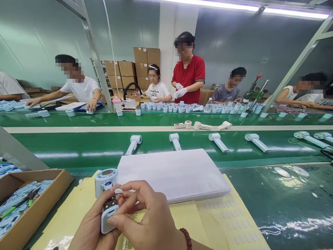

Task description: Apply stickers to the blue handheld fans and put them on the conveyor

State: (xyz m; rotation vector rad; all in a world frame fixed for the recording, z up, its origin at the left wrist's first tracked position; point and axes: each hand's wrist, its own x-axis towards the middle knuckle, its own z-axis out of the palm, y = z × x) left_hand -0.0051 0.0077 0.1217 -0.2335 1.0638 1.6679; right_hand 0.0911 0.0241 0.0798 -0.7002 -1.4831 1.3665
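My left hand (91,224) is closed around the handle of a light-blue handheld fan (106,224), its round head pointing away from me. A dark circuit board (110,203) with small parts shows in the open side of the handle. My right hand (153,215), with a red bead bracelet at the wrist, is pinched up against the handle. At its fingertips is a small white oval piece (119,191), just above the board. The right thumb touches the handle's end. Under both hands lies yellow backing paper (187,218) with rows of pale oval shapes.
A stack of white paper (171,173) lies just beyond my hands. To the left stands a cardboard box (39,205) of blue parts and green-handled cutters. Several fans lie along the green conveyor (78,146). Across it, co-workers (188,73) handle parts.
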